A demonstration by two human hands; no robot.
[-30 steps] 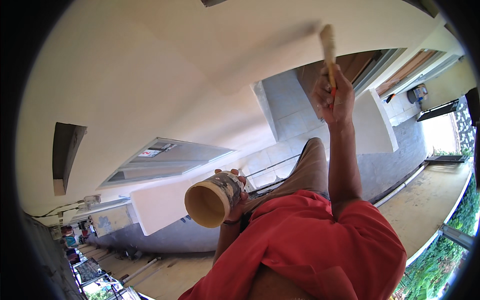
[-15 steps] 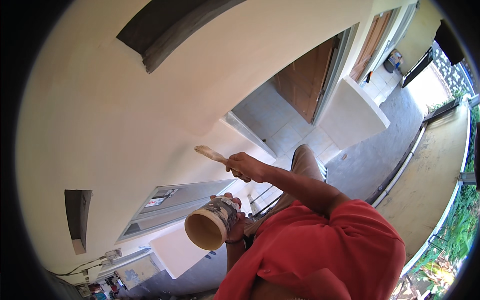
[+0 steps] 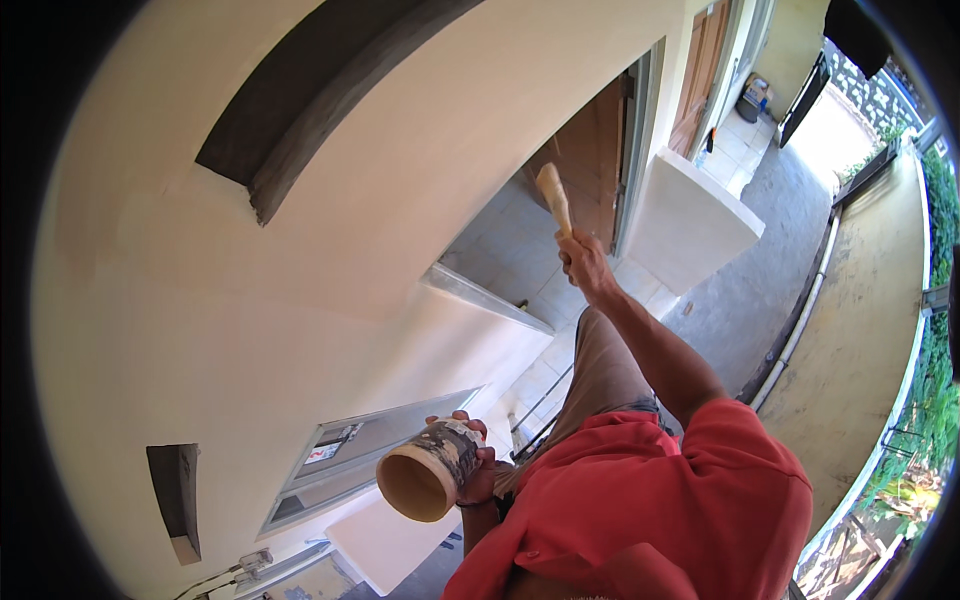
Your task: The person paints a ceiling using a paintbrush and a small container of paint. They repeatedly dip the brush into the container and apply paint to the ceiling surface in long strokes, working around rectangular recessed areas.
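Observation:
My left hand (image 3: 481, 474) is wrapped round a round paint container (image 3: 462, 446) with a worn, paint-smeared outside. The container is tilted, its cream-coated mouth facing the lower left; whether paint lies at the bottom cannot be told. Farther up, my right hand (image 3: 585, 262) grips a paintbrush (image 3: 555, 196) by its handle. The pale, paint-covered bristle end points up and stands away from the container, in front of the open doorway as seen here. The cream wall (image 3: 280, 320) rises at the left of both hands.
A brown door (image 3: 597, 150) stands in the doorway, beside a low white partition (image 3: 695, 210). Dark ledges (image 3: 300, 110) jut from the wall at upper left. Below them is a framed window (image 3: 350, 450). A white pipe (image 3: 800, 320) runs along the boundary wall at right.
My right hand has swung up and to the right with the paintbrush, away from the wall. The container in my left hand has barely moved. The view has shifted slightly.

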